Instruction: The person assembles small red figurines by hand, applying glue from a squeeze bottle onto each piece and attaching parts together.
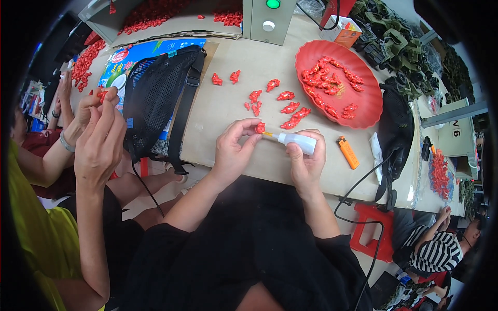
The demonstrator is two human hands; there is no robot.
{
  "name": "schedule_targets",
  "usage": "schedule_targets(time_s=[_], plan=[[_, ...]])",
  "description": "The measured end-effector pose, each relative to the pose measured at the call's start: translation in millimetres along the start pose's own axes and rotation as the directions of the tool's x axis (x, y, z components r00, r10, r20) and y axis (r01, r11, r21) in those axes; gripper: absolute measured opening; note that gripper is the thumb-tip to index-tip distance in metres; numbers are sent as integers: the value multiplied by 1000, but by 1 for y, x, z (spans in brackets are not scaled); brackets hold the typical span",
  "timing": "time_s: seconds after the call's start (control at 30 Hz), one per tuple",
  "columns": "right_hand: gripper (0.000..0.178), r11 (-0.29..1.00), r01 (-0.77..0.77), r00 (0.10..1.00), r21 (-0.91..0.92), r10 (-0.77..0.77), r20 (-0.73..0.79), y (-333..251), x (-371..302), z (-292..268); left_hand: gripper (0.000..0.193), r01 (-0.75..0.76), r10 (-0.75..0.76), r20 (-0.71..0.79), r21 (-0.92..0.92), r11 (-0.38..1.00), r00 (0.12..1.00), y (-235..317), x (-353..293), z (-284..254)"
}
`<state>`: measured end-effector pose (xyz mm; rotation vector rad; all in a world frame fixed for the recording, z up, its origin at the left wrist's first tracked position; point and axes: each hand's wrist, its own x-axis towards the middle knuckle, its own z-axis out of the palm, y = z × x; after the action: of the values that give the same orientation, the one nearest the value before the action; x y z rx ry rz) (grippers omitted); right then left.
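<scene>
My left hand [234, 147] pinches a small red figurine [260, 127] between thumb and fingertips above the table's front edge. In my right hand [309, 165] is a white squeeze bottle [298, 143], tilted on its side. Its thin yellowish nozzle [270, 135] points left and reaches the figurine's lower side; whether they touch I cannot tell. Beyond my hands, several loose red figurines [289, 108] are scattered on the table. A red scalloped plate [365, 106] to the right holds more of them, some with golden marks. An orange lighter [348, 152] lies right of my right hand.
A black mesh bag [155, 98] lies left, over a blue printed sheet [111, 67]. At the back stands a grey box with a green button [273, 4]. Another black bag [397, 135] and a cable [358, 222] are right. A co-worker's hands [98, 122] work at left.
</scene>
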<state>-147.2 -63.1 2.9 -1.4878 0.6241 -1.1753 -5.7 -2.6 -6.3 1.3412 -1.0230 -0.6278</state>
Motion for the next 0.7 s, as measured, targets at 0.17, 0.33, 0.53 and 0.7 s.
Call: schedule_targets(time_s=[0.17,0.33,0.53,0.7], plan=[[26,1000,9,1000,-15,-9,-8,0,0,0,26,29,-29,30,-5,1000,999,-1,0,0],[26,997,46,999,-57,-46,-2,0,1,-1,26,-14,11,-55,-45,999,998,-1,2,2],[27,994,88,996,-70,-90,-26,2,0,2,27,-15,12,-57,-46,999,998,-1,2,3],[27,994,90,996,-66,-91,-13,2,0,2,27,-28,26,-53,-34,999,998,-2,2,2]])
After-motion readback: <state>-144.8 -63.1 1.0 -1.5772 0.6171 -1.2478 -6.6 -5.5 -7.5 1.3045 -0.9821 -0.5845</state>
